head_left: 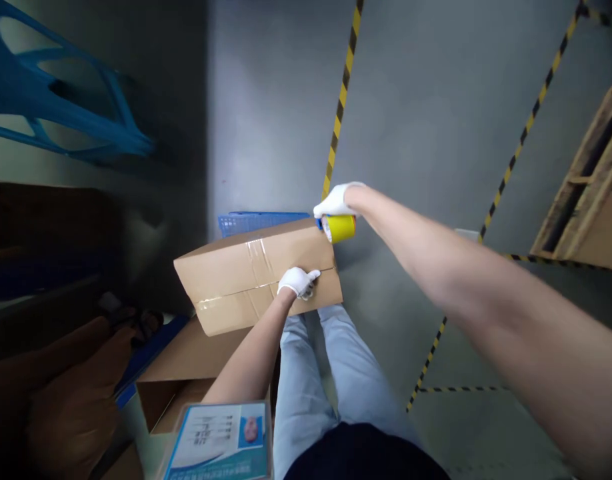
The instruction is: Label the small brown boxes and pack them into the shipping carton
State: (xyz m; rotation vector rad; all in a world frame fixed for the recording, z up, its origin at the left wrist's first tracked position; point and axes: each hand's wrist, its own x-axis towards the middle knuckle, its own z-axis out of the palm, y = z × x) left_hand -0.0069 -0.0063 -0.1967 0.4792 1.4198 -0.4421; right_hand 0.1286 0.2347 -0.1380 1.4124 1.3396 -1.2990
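A brown cardboard box (226,279) lies in front of my legs, with clear tape across its top and along part of the seam. My left hand (297,283), in a white glove, presses on the top near the right end of the seam. Its thumb points right and the other fingers curl, partly hidden, against the cardboard. At the box's far right corner, my right hand (339,199), also gloved, is closed around a tape dispenser (340,228) with a yellow body and a blue front end. The dispenser sits at the box's right edge; its handle is hidden by the glove.
A blue plastic crate (261,220) is behind the box. An open carton (186,373) stands below left, near a badge (219,440). A blue plastic stool (71,93) is upper left, a wooden pallet (581,180) far right. Yellow-black tape (343,93) marks the floor.
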